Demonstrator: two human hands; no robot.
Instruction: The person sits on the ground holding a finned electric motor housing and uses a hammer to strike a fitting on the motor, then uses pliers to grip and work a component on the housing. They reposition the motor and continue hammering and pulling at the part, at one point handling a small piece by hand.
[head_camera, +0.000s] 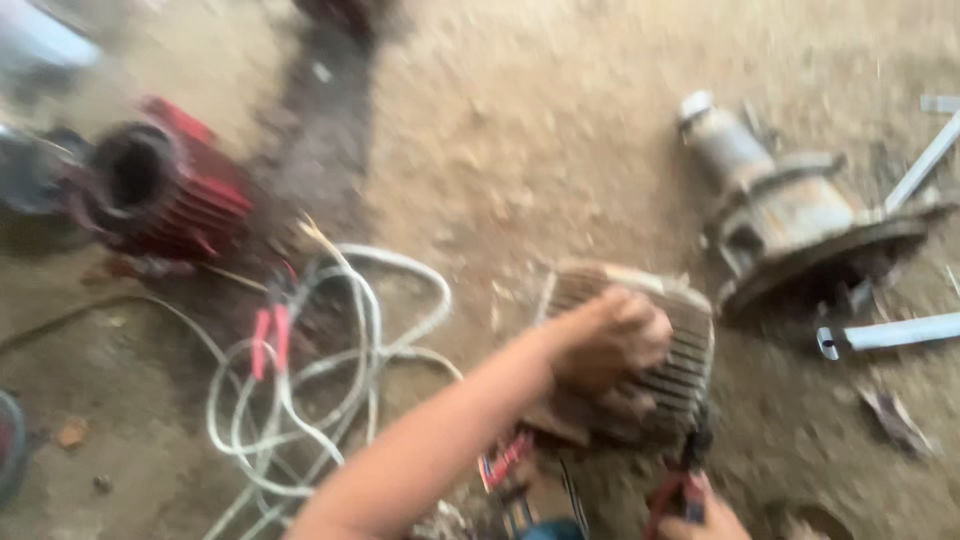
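Blurred view down onto a dusty, gritty dirt floor (560, 120). Left hand (610, 335) curled over the top of a grey ribbed motor casing (675, 345) – fingers pressed together and bent down onto the fins, forearm reaching in from the bottom edge. Casing roughly drum-shaped, thin parallel metal ribs along its side, resting on the floor right of centre. Right hand (700, 520) barely in view at the bottom edge, closed on red-handled pliers (672, 495) just below the casing; exact finger grip too blurred to tell.

Left of the forearm – a loose tangle of white cable (330, 370) in wide loops, with 2 red clips (268, 340) lying among them. Farther left, a red finned motor shell (165, 190), hollow round mouth facing the camera, well apart from the hands. Upper right, a dull grey metal rotor and end plate (790, 220) on its side, near the casing but not touching. Beside it, 2 pale flat metal bars (890, 333). Open bare dirt above the casing, between both motors.
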